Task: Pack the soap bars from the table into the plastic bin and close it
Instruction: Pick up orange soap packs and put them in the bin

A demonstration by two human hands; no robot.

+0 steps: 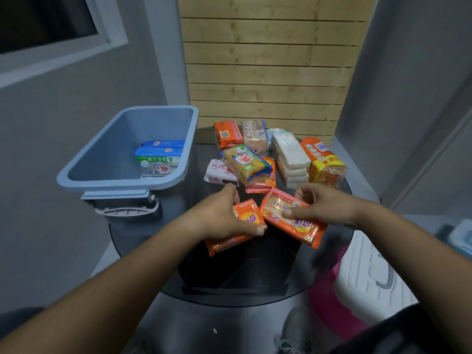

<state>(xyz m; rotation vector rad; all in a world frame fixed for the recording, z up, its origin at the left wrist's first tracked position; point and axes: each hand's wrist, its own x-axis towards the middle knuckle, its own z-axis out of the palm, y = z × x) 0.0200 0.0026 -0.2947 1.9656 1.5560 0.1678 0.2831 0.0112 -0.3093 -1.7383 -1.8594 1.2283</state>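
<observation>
Soap packs lie heaped across the round dark table's far half; several already sit in the blue-grey bin at its left edge. Picking-up step: left hand closes on an orange pack, right hand pinches a pink-orange pack. Next, both need carrying left into the bin. Wrappers look glossy, crinkly.

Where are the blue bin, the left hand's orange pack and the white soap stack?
blue bin point(122, 183): head view, near rim.
orange pack point(249, 215): head view, top face.
white soap stack point(290, 152): head view, top bar.
</observation>
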